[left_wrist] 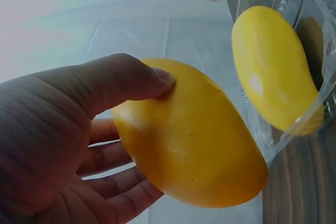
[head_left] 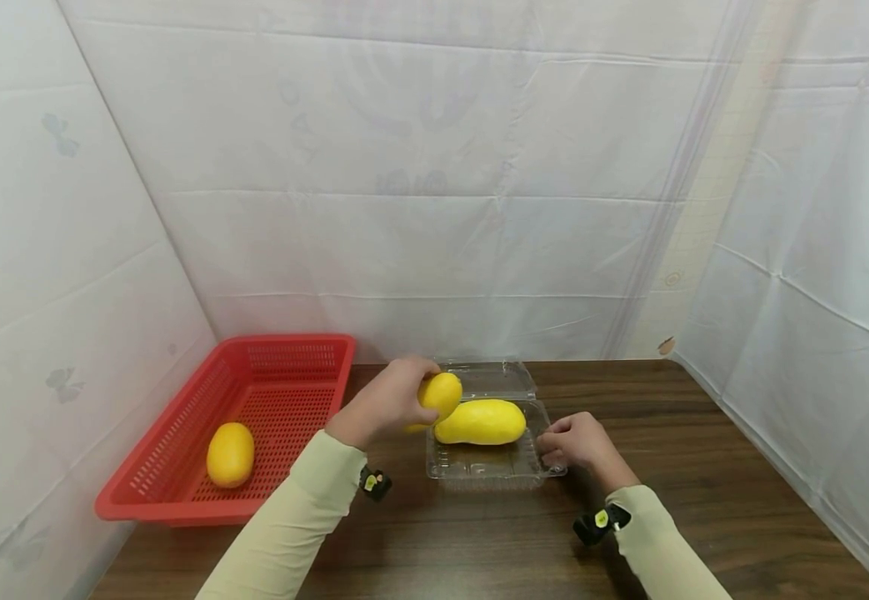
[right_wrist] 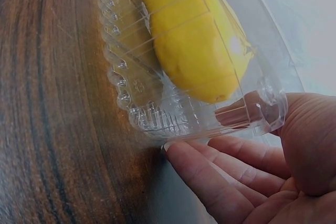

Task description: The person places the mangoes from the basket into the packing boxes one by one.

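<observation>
My left hand [head_left: 389, 402] grips a smooth yellow mango [left_wrist: 194, 140], thumb on one side and fingers behind it. That mango is up at the left side of an open clear plastic clamshell box [head_left: 479, 468]. Inside the box lies a longer yellow fruit, papaya-like in shape [head_left: 490, 421], on its side. At the box's right wall, my right hand [head_left: 582, 442] pinches the plastic; its thumb shows through the wall and its fingers [right_wrist: 210, 182] are outside. The box's lid [head_left: 486, 379] is folded back toward the wall.
A red slatted plastic basket [head_left: 172, 510] stands on the left of the dark wooden table [head_left: 434, 550]. One more yellow mango-like fruit [head_left: 230, 455] lies in it. White sheeting [head_left: 419, 250] hangs behind and on both sides.
</observation>
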`<state>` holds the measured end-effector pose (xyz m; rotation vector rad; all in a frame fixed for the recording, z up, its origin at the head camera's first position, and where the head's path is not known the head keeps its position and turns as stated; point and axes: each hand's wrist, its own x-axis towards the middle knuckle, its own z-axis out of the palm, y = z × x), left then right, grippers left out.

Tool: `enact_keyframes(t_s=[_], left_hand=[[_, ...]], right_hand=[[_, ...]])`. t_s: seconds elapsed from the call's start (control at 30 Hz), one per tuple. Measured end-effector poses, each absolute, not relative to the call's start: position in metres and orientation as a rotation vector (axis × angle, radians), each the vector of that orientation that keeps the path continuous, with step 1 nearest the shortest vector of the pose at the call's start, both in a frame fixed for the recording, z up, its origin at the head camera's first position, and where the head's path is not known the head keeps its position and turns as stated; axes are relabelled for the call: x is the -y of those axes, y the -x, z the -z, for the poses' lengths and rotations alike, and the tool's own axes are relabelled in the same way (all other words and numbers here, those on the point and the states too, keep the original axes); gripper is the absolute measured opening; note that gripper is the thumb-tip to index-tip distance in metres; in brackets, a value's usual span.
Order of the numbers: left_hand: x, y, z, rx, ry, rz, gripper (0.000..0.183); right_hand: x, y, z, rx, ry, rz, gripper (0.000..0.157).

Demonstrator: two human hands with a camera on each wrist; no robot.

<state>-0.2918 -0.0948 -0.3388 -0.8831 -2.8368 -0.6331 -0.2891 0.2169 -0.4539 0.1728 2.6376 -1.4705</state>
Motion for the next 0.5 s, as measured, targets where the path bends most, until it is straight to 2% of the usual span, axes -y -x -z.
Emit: enact_keyframes(t_s=[0.5], left_hand=[[0.067, 0.294, 0.354, 2.842, 1.001, 0.566, 0.044]], right_hand=[[-0.217, 0.291, 0.456, -2.629, -0.166, 1.481, 0.016]])
